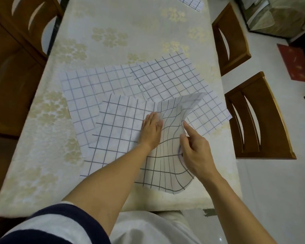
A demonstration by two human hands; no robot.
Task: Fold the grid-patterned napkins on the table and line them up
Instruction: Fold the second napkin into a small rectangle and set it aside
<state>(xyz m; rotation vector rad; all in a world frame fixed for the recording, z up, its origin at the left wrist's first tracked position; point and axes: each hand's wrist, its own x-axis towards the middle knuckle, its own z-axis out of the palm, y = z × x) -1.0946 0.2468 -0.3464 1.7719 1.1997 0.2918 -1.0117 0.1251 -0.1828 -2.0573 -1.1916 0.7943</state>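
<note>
Wooden chairs around a floral-clothed table, pale glossy floor.

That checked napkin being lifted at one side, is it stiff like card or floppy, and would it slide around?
Probably floppy: the nearest napkin curves and sags where the right hand lifts its edge. It looks light, since fingertips alone raise it. It may slide on the tablecloth, which could be why the left hand lies flat on it.

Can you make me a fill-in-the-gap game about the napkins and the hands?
1. The left hand presses ____ on the nearest napkin.
2. The right hand lifts that napkin's ____ side.
3. A small folded napkin lies at the table's ____ end.
4. The tablecloth has a ____ pattern.

Missing words: flat; right; far; flower
</note>
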